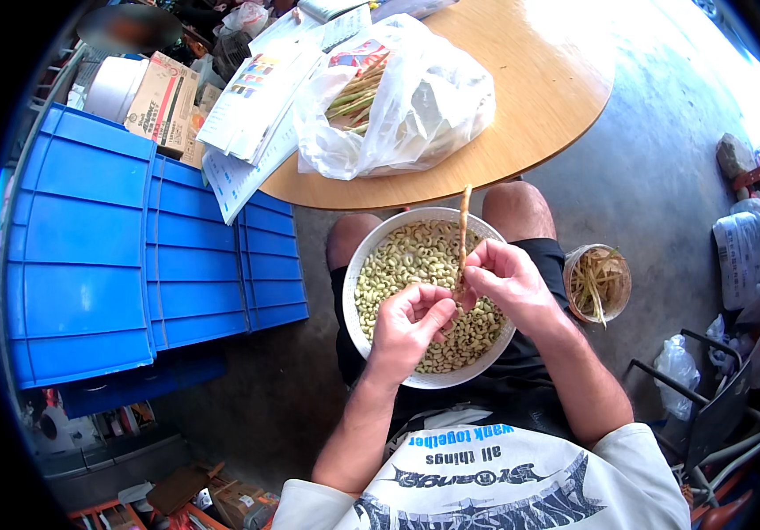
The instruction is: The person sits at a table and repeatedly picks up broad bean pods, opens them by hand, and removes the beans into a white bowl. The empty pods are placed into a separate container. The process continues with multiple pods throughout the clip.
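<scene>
both hands shelling a bean pod over a bowl on the lap

right hand (508, 278) fingers pinch the long pod (464, 231) upright above the white bowl (364, 256), so beans (415, 256) drop in; left hand (411, 322) fingers press its lower end.

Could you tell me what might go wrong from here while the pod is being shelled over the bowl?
1. The round white bowl of pale shelled beans sits on the person's lap, unsupported by either hand; a knee shift could tip it.
2. The long tan bean pod, held by the right hand and left hand, stands near the rim; beans may drop outside.
</scene>
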`<state>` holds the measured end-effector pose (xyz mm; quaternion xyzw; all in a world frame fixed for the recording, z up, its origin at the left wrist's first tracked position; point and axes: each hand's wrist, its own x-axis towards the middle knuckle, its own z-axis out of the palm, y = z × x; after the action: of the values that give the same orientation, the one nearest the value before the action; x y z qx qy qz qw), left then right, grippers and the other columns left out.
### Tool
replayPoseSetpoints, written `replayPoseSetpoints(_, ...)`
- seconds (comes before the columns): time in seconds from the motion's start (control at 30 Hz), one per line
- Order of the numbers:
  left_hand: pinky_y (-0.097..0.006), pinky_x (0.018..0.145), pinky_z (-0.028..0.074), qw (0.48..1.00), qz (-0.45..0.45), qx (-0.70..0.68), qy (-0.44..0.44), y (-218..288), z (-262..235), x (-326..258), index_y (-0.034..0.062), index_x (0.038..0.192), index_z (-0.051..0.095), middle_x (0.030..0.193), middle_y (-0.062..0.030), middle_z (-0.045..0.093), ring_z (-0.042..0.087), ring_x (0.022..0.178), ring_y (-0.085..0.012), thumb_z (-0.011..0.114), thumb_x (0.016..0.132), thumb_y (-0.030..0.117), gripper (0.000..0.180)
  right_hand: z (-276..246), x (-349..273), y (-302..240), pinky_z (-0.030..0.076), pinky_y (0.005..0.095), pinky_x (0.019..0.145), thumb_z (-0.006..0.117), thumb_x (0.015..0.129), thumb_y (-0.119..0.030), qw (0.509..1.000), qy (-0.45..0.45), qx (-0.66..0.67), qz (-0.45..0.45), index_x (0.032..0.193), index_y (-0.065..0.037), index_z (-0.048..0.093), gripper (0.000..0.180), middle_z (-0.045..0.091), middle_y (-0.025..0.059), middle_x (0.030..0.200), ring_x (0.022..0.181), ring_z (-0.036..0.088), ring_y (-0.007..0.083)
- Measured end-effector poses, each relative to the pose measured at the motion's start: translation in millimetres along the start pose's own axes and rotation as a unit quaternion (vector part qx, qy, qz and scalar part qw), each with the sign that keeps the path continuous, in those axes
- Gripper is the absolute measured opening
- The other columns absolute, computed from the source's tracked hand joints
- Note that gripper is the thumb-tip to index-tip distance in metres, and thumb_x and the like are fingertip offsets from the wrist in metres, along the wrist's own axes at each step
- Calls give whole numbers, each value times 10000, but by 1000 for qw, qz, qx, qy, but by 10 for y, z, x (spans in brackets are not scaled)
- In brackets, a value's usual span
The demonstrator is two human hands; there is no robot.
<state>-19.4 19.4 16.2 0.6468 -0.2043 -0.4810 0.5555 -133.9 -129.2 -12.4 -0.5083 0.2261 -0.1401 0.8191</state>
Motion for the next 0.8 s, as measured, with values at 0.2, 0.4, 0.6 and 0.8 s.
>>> replayPoseSetpoints(0.2,-187,582,455,1000,16,18,-16,12,107,30,12,992,624,833,-21,672,557,642,-43,600,951,61,68,-16,-38,-97,537,250,647,600,934,-103,1000,-12,0,-17,938,11,555,123,608,37,823,700,637,110)
replayPoseSetpoints(0.4,-207,674,485,985,141,93,26,249,52,205,15,1047,631,872,-3,648,581,747,-50,640,942,96,132,-185,-192,-429,539,250,655,579,941,-53,995,52,-16,-88,933,-10,553,51,608,33,805,700,634,112)
replayPoseSetpoints(0.6,-221,715,486,895,355,169,210,980,-503,834,16,1065,623,903,-18,654,599,783,-78,592,958,71,125,-835,-462,-429,466,220,592,566,940,-34,944,286,-69,-147,892,-47,539,56,564,-8,756,633,554,71)
replayPoseSetpoints(0.8,-368,796,530,739,475,419,229,1407,-742,1835,23,1009,671,991,-163,694,677,900,-300,599,877,23,150,-1861,-941,134,480,213,583,586,957,-102,872,431,-185,-140,929,-54,563,61,546,-20,776,631,532,58)
